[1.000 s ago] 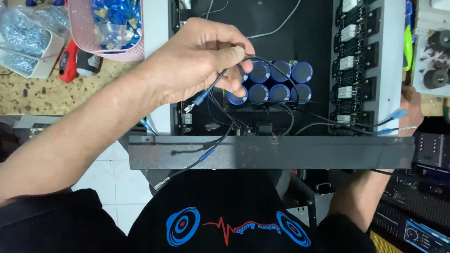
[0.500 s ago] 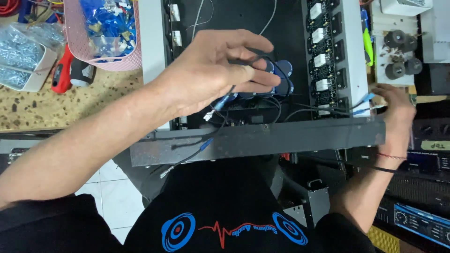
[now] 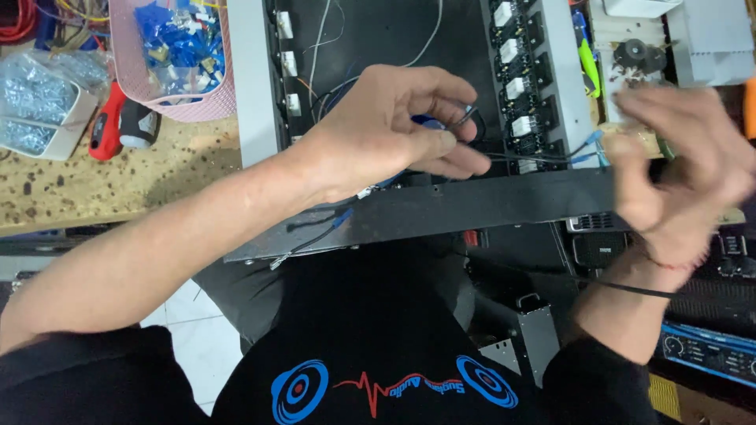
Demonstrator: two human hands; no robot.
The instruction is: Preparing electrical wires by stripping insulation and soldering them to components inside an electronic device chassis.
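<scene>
Black wires (image 3: 520,157) run across the near part of the open black chassis (image 3: 394,47), from under the left hand (image 3: 394,130) rightward to the right hand (image 3: 677,157). From the head camera, they look thin and dark, lying nearly level just beyond the chassis's near front panel (image 3: 472,208), with small blue connectors (image 3: 591,149) at their right end by the right hand's fingers. Another blue-tipped lead (image 3: 327,232) hangs over the front panel toward the near left. The left hand is curled, thumb and fingertips pinched together on the wire bundle at about the middle of the chassis, with a loop of wire showing above its fingers. The right hand is blurred at the right edge of the chassis; its fingers are bent, but whether they grasp the wire ends cannot be told. Far left on the speckled wooden bench (image 3: 102,189) sit a pink basket (image 3: 213,98) of blue parts, a red-and-black tool (image 3: 118,126) and a tray of bagged hardware (image 3: 35,102).
</scene>
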